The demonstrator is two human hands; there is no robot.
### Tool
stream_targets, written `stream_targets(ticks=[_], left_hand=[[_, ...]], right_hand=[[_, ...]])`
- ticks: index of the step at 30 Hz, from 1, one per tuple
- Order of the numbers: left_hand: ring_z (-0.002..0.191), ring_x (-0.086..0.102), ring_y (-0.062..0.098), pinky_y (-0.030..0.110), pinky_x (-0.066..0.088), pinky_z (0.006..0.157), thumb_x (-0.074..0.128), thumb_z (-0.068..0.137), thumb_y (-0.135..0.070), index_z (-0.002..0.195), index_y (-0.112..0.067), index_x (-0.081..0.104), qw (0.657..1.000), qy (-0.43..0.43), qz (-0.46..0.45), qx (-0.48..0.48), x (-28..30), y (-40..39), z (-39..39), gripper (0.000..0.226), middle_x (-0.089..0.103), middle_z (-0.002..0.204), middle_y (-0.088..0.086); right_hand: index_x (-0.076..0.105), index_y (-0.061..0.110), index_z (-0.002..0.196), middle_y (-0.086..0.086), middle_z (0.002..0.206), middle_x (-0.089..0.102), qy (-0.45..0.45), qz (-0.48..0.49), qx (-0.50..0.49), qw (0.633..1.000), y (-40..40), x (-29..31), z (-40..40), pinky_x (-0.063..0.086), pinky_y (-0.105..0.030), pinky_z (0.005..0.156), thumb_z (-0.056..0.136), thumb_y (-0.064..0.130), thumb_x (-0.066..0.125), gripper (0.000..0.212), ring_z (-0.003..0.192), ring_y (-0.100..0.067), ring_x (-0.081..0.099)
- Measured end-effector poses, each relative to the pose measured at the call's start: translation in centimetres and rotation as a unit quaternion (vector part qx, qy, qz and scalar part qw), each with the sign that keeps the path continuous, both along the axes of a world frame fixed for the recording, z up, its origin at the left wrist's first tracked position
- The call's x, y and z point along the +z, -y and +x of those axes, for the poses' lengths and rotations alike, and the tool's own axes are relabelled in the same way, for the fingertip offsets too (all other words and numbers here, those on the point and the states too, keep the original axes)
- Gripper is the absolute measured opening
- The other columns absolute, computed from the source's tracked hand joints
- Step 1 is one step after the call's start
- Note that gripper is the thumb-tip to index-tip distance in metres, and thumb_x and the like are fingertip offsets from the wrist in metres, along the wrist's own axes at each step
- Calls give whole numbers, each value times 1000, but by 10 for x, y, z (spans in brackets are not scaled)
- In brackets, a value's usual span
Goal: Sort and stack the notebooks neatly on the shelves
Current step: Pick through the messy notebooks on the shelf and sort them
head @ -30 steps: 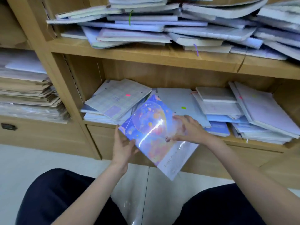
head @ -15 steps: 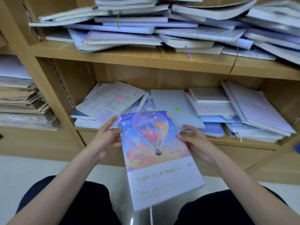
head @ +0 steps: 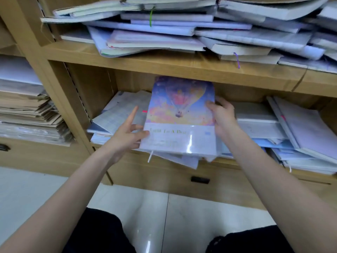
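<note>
A notebook with a hot-air balloon cover (head: pixel 179 114) lies in the middle of the lower shelf (head: pixel 160 154), on top of other notebooks, its near edge over the shelf front. My right hand (head: pixel 221 115) grips its right edge. My left hand (head: pixel 128 133) touches its lower left edge with fingers spread. A grid-patterned notebook pile (head: pixel 118 114) lies to the left and a pile of pale notebooks (head: pixel 291 128) to the right. The upper shelf (head: pixel 164 64) carries a messy heap of notebooks (head: pixel 182 31).
A stack of brown paper folders (head: pixel 27 114) fills the neighbouring compartment on the left. Drawers with dark handles (head: pixel 200 179) sit under the lower shelf. The floor is white tile (head: pixel 145 207), and my dark-trousered knees show at the bottom.
The balloon notebook went from held out in front of the shelf to lying inside the lower shelf on the middle pile. Both hands moved forward with it, and the left hand's fingers have spread.
</note>
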State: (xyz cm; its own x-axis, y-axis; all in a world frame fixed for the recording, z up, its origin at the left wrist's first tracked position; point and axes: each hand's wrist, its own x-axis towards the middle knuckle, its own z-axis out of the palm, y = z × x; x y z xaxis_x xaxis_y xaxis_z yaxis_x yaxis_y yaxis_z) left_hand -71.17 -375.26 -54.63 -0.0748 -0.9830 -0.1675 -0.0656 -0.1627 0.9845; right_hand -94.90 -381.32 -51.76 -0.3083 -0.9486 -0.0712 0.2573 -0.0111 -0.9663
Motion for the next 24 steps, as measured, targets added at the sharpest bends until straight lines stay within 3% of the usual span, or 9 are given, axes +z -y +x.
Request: stream_targets(ticks=[2,4,8,10,12,15,17,20,24], left_hand=[[90,59,20,30,53,75,63,87,-9,146,-37,17,996,86,-8,30,-5,9,7,80,58,104,6],[98,56,28,37,49,80,61,87,-9,146,-25,22,970,227,-47,78,-16,18,13,73,57,114,13],[106,49,44,45,37,90,55,88,-11,134,-11,48,820,559,-78,98,-45,22,31,46,54,113,28],[102,51,47,54,41,84,68,77,-6,113,-8,64,754,629,-157,104,-57,21,28,37,56,110,28],[118,45,45,57,37,92,71,77,-10,116,-13,64,751,622,-219,33,-52,20,13,40,51,128,23],[143,5,30,49,8,113,43,96,-38,143,-36,32,782,591,-146,-133,-48,21,-15,48,12,156,5],[143,-4,33,54,0,113,36,98,-42,146,-40,17,750,628,-122,-167,-51,21,-24,52,0,158,4],[143,-6,34,55,0,113,31,101,-33,147,-41,11,735,649,-115,-158,-51,21,-23,50,-3,158,5],[143,-9,37,58,1,112,29,102,-30,147,-39,11,717,669,-97,-168,-50,20,-21,49,-7,158,8]], right_hand=[[57,15,94,-2,75,52,-104,-25,-3,994,24,-3,15,44,-19,44,90,1,55,15,59,-12,50],[58,7,109,-6,87,56,-266,-5,77,961,40,-16,25,42,-23,57,93,7,52,17,78,-19,50],[45,6,135,-15,132,51,-497,72,186,845,31,-41,4,39,-31,91,92,20,57,46,118,-29,50],[40,9,140,-11,145,40,-595,69,233,766,6,-55,-16,31,-28,102,88,32,63,61,132,-26,38],[27,13,146,-10,155,20,-662,70,256,701,-17,-74,-29,20,-34,114,84,46,63,79,142,-24,19],[9,13,150,-12,158,3,-759,50,229,608,-32,-99,-31,8,-43,116,85,53,57,91,145,-28,3],[30,4,144,-19,150,29,-770,-20,163,617,-38,-106,-28,24,-45,111,86,39,63,75,140,-34,27],[61,0,111,-20,98,67,-729,-96,33,677,-39,-99,-25,51,-38,69,87,16,63,29,87,-38,65],[42,15,62,-1,52,38,-544,-106,-77,829,-35,-38,-36,25,-17,45,98,22,47,38,48,-13,37]])
